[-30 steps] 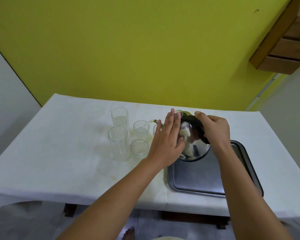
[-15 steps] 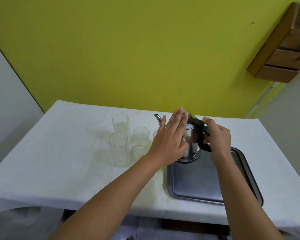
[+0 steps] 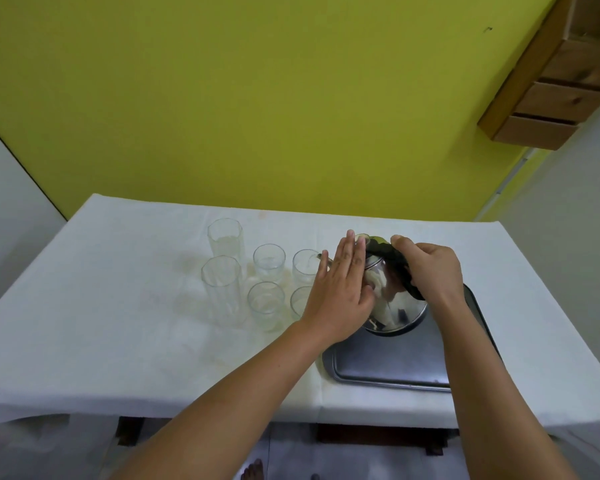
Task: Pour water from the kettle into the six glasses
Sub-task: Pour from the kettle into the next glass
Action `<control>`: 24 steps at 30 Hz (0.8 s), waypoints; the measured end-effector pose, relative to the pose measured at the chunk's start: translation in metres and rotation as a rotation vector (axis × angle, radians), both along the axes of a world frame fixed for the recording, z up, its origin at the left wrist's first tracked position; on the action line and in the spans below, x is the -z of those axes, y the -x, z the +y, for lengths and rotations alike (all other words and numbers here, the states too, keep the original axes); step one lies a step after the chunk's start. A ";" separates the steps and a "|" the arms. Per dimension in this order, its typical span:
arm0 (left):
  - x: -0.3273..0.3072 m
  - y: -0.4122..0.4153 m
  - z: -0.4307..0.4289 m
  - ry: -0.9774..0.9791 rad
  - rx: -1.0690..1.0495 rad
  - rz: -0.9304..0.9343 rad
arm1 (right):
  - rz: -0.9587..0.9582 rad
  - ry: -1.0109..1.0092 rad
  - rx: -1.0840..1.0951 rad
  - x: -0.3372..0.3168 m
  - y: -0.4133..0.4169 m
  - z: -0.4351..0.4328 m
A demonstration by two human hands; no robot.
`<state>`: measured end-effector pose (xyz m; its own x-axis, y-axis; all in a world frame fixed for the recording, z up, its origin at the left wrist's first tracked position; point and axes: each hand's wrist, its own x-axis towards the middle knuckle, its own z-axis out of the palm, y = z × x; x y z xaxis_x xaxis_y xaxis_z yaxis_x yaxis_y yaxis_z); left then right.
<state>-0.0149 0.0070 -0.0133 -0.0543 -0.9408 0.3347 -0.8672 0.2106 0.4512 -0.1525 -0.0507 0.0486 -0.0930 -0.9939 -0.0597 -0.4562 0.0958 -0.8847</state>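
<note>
While the right hand (image 3: 430, 271) grips the tilted kettle (image 3: 392, 299) by its handle above the tray (image 3: 378, 368) and the left hand (image 3: 340, 292) lies open and flat against its side, pouring looks underway — spout at the far right glass (image 3: 305, 266) — and the near one (image 3: 300, 301) seems next.

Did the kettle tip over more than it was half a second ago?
Yes. The kettle has tipped back toward the glasses, spout now at the far right short glass, its base lifted off the tray.

Six glasses (image 3: 253, 275) left of tray (image 3: 388, 368); kettle (image 3: 392, 299) above tray.
</note>
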 end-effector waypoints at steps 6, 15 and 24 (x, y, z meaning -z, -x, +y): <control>0.012 0.004 0.001 -0.037 0.011 0.031 | 0.110 -0.004 -0.014 0.002 0.003 0.003; 0.013 0.007 0.001 0.007 0.005 0.113 | 0.231 0.048 -0.031 -0.002 0.003 -0.001; 0.013 0.007 -0.002 0.019 0.004 0.121 | 0.289 0.055 -0.038 -0.006 0.003 -0.003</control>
